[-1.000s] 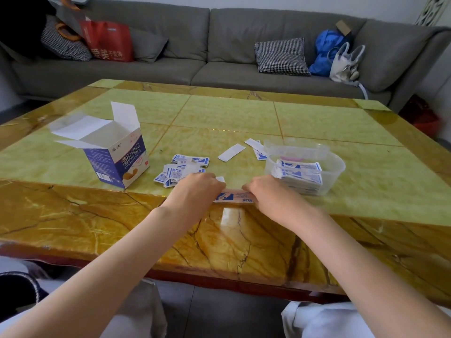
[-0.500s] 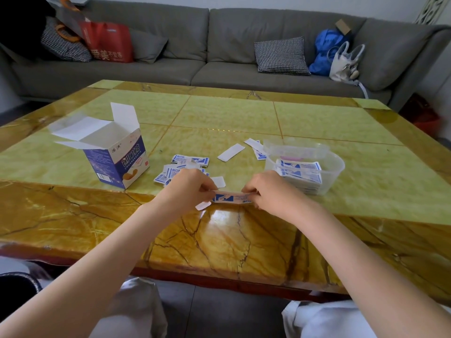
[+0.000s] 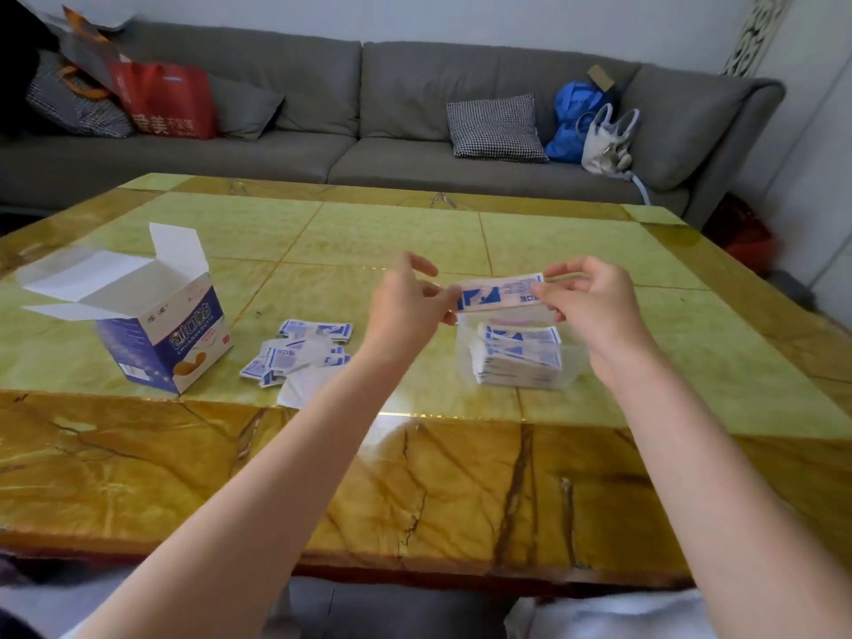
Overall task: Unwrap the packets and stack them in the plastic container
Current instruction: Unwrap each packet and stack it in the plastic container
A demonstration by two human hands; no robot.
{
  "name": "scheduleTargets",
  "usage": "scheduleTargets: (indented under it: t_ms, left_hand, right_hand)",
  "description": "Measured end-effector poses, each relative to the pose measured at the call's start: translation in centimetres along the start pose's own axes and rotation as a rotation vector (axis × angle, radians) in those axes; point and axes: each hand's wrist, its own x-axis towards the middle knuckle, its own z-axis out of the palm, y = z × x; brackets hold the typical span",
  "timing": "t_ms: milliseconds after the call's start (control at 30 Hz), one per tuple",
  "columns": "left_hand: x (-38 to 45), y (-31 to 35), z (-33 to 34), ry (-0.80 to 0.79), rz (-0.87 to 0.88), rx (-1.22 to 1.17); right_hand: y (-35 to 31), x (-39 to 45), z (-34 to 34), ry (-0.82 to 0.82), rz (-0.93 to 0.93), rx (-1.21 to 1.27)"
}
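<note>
While both hands (image 3: 405,302) (image 3: 590,297) pinch one packet (image 3: 500,293), the blurred container (image 3: 576,366) sits half-hidden below.

I'm seeing a glossy, veined stone-look table (image 3: 415,477) reflecting light, a clear plastic container (image 3: 574,362) holding paper packets (image 3: 516,357), a matt cardboard box (image 3: 156,334), and a cloth sofa (image 3: 369,131).
</note>
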Motion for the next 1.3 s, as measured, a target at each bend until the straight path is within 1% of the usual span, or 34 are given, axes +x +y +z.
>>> scheduleTargets:
  t_ms: [67, 100, 167, 267, 367, 433, 500, 633, 800, 1000, 1167, 1233, 1300]
  left_hand:
    - [0.6, 0.2, 1.6, 0.026, 0.077, 0.149]
    - [1.0, 0.3, 2.4, 0.023, 0.119, 0.22]
    - [1.6, 0.4, 3.5, -0.018, 0.176, 0.372]
    - [2.5, 0.2, 4.7, -0.095, 0.236, 0.65]
    - [2.7, -0.3, 5.3, -0.053, 0.371, 0.969]
    - [2.5, -0.3, 5.2, -0.035, 0.433, 1.071]
    - [2.3, -0.2, 5.2, -0.036, 0.459, 1.113]
    - [1.9, 0.0, 5.1, -0.091, 0.437, 1.205]
    - [1.6, 0.0, 5.1, -0.115, 0.439, 1.221]
    - [1.3, 0.2, 5.1, -0.133, 0.453, 1.244]
    - [1.5, -0.2, 5.2, -0.117, 0.481, 1.232]
    - [1.5, -0.1, 5.2, -0.088, 0.506, 1.2]
    - [1.6, 0.0, 5.0, -0.028, 0.545, 1.122]
  right_hand:
    - [0.8, 0.7, -0.6, 0.096, 0.003, -0.146]
    - [1.1, 1.0, -1.0, 0.119, -0.007, -0.242]
    - [1.5, 1.5, -1.4, 0.085, -0.026, -0.419]
    - [1.9, 2.0, -1.4, -0.011, -0.03, -0.609]
    - [2.3, 2.4, -1.2, -0.051, 0.0, -0.719]
    - [2.6, 2.6, -1.0, -0.072, 0.006, -0.79]
    - [2.8, 2.8, -1.0, -0.094, 0.018, -0.843]
    - [2.8, 2.8, -1.2, -0.136, 0.043, -0.891]
    - [3.0, 2.2, -1.2, -0.132, -0.035, -0.99]
    - [2.6, 1.9, -1.7, -0.11, -0.068, -1.047]
    - [2.5, 1.6, -1.8, -0.103, -0.105, -1.06]
    - [2.3, 1.7, -1.9, -0.06, -0.135, -1.046]
    - [1.5, 1.7, -2.1, -0.005, -0.186, -0.956]
